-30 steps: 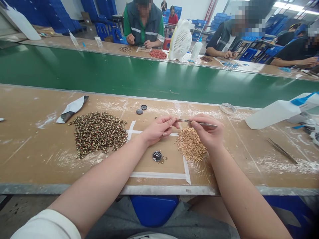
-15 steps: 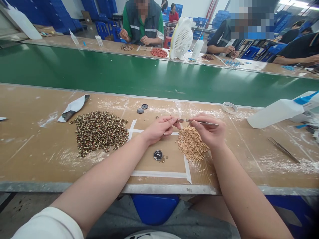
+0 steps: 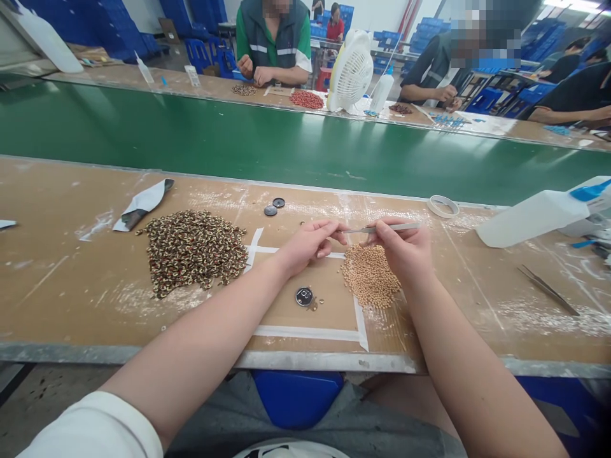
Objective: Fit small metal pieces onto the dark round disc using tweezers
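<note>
Pinched in my right hand (image 3: pixel 403 245) is a pair of metal tweezers (image 3: pixel 401 226), their tips pointing left to the fingertips of my left hand (image 3: pixel 317 245). My left thumb and forefinger are pressed together by those tips; whatever they hold is too small to make out. Below my right hand lies a heap of small tan beads (image 3: pixel 370 277). A larger heap of dark and cream small parts (image 3: pixel 195 251) spreads left of my left hand. Between my forearms a round black dish (image 3: pixel 303 296) sits on the table, with a few tiny bits beside it.
Two black discs (image 3: pixel 270 210) lie near the belt edge. To the right are a tape ring (image 3: pixel 443 206), a white squeeze bottle (image 3: pixel 532 218) and a second pair of tweezers (image 3: pixel 548 291). A green belt (image 3: pixel 286 143) crosses ahead; co-workers sit beyond it by a fan (image 3: pixel 351 73).
Both hands stay almost in place. The tweezers have turned slightly in my right hand, now nearly level. The whole view has shifted a little.
</note>
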`<state>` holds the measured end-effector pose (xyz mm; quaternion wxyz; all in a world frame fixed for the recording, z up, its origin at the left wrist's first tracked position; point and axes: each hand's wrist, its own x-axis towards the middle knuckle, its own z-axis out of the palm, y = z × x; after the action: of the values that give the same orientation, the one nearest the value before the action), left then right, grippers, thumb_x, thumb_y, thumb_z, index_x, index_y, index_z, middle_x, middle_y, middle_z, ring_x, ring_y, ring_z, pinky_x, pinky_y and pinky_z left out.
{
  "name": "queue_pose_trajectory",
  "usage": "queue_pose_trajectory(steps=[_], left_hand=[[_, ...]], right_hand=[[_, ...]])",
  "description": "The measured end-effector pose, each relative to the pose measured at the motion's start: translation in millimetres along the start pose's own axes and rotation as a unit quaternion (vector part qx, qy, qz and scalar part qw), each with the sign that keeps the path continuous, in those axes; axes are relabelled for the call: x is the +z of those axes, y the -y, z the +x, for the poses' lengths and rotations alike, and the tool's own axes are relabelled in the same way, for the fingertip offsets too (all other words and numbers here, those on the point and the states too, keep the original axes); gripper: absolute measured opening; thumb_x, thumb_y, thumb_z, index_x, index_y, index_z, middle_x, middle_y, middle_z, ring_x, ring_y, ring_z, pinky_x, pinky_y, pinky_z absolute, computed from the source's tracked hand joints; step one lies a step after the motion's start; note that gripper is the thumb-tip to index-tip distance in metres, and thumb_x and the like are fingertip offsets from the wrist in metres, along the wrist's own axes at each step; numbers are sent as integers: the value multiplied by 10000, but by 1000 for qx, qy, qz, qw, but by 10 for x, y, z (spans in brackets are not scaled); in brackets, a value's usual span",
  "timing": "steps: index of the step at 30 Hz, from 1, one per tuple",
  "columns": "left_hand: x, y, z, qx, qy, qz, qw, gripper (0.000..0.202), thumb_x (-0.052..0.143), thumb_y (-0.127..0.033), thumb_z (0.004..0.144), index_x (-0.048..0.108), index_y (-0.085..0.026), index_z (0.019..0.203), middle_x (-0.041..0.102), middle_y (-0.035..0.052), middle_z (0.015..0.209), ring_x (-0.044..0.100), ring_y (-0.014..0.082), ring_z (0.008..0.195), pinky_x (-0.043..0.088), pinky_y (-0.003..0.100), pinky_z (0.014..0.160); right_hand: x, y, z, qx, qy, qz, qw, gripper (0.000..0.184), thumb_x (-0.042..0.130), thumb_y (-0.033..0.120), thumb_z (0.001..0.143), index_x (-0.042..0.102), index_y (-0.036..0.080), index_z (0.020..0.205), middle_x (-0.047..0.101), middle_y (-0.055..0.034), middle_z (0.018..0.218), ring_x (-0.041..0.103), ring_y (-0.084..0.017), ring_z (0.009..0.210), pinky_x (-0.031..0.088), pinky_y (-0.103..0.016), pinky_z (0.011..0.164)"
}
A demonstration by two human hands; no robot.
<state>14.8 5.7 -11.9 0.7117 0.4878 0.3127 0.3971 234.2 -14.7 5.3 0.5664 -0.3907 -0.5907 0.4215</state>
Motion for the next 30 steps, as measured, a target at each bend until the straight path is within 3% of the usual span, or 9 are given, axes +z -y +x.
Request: queue_pose_trajectory(steps=[3, 6, 9, 12, 16, 20, 30], left_hand=[[-7, 8, 22, 9, -59, 4, 998, 250, 621, -390, 983, 671, -167, 882, 628, 14, 774, 338, 13, 428, 150, 216, 419], [-5, 11, 21, 15, -95, 25, 995, 341, 644, -361, 950, 511, -184, 690, 471, -50, 594, 306, 23, 417, 156, 209, 428], [5, 11, 12, 39, -100, 62, 992, 370, 664, -318, 915, 435, -192, 653, 416, -71, 559, 315, 27, 438, 216, 198, 453], [17, 12, 15, 56, -100, 92, 989, 324, 658, -294, 914, 484, -180, 665, 466, -57, 586, 348, 32, 462, 256, 201, 470], [32, 24, 29, 70, -85, 117, 987, 149, 650, -275, 941, 691, -143, 886, 678, 23, 816, 417, 31, 498, 311, 212, 484], [36, 49, 32, 84, -60, 136, 985, 201, 628, -192, 951, 736, -124, 1107, 751, 76, 955, 485, 41, 559, 409, 209, 560], [18, 78, 44, 66, -63, 130, 987, 225, 509, -105, 980, 675, -134, 1129, 741, 54, 928, 511, 33, 512, 430, 204, 567]], right_hand=[[42, -21, -19, 67, 70, 47, 994, 221, 834, 420, 841, 797, 203, 868, 712, -11, 636, 692, -155, 564, 632, -325, 581], [134, 13, -84, 116, 192, 41, 974, 220, 821, 403, 857, 798, 185, 840, 722, -31, 647, 688, -151, 589, 590, -285, 556], [234, 73, -149, 149, 285, 9, 947, 228, 797, 398, 882, 805, 172, 852, 722, -36, 662, 656, -139, 585, 574, -278, 568], [282, 110, -175, 167, 328, -9, 930, 255, 783, 411, 895, 794, 166, 825, 719, -39, 669, 638, -133, 584, 563, -267, 563], [232, 82, -164, 178, 367, -21, 913, 261, 769, 411, 909, 779, 166, 819, 728, -44, 693, 648, -138, 602, 560, -264, 567], [156, 47, -155, 180, 363, -39, 914, 233, 780, 407, 904, 795, 177, 872, 740, -42, 705, 675, -150, 626, 562, -266, 590], [123, 71, -126, 162, 387, -76, 905, 274, 792, 439, 889, 806, 169, 848, 737, -47, 714, 665, -158, 644, 519, -261, 563]])
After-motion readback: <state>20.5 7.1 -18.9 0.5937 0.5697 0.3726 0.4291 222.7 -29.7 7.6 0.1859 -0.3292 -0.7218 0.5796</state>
